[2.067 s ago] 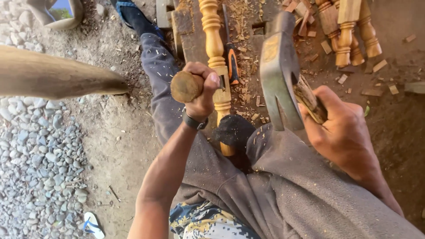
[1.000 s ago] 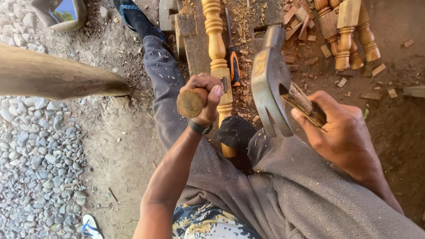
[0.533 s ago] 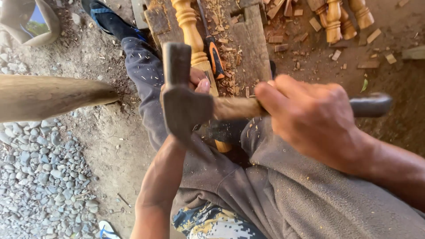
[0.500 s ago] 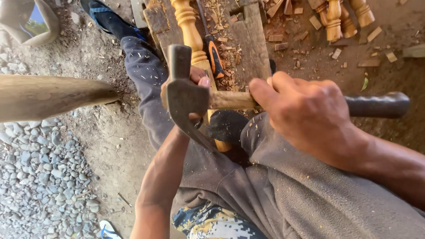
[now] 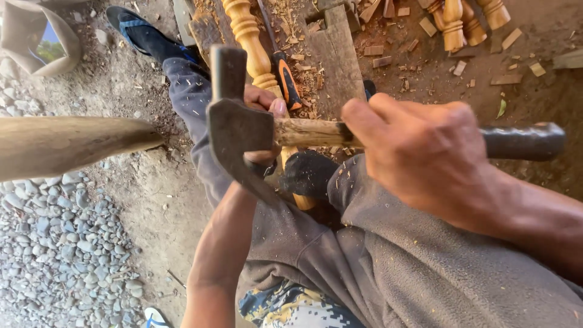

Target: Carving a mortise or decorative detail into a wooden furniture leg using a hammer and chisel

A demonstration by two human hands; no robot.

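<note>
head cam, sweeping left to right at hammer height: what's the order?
Thick wooden pole → hammer head → left hand behind it → bare wooden stretch of handle → right hand gripping the handle → dark wrapped handle end.

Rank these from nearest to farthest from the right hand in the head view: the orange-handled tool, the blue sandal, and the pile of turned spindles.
From the right hand:
1. Orange-handled tool, on the plank to its upper left.
2. Pile of turned spindles, at the top edge, above it.
3. Blue sandal, far upper left on the dirt.
</note>
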